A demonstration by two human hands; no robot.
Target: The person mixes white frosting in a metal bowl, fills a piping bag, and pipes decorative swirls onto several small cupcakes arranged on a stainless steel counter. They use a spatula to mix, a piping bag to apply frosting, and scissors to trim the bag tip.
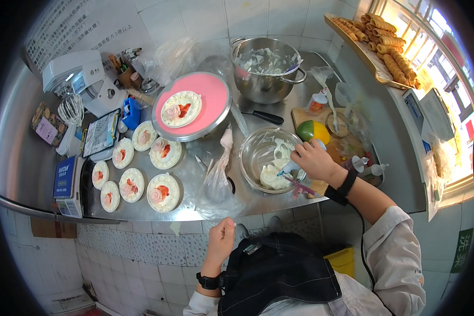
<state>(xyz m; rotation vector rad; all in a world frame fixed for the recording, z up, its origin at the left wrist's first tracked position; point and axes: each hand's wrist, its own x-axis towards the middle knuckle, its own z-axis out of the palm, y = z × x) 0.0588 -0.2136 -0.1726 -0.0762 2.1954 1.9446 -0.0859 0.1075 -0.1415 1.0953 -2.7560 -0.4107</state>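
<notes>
Above the mixing bowl (243,166), toward the near right of the steel counter (191,179), your right hand (313,160) wraps its fingers around a blue-tipped bottle (292,166), the tip angled down at white cream (273,178) inside the bowl. Your left hand (221,237) hangs just off the counter's near edge, fingers curled tight in a fist; whether they enclose anything cannot be told. A green-and-yellow fruit (313,132) lies just beyond your right hand. Left of the bowl rests a piping bag (221,166); farther left, a pink-topped turntable (211,113) bears one decorated cake (180,109). Seven similar cakes (131,185) stand at left. A steel pot (262,87) occupies the far side; rolled pastries (389,45) fill a tray (361,55) far right.
</notes>
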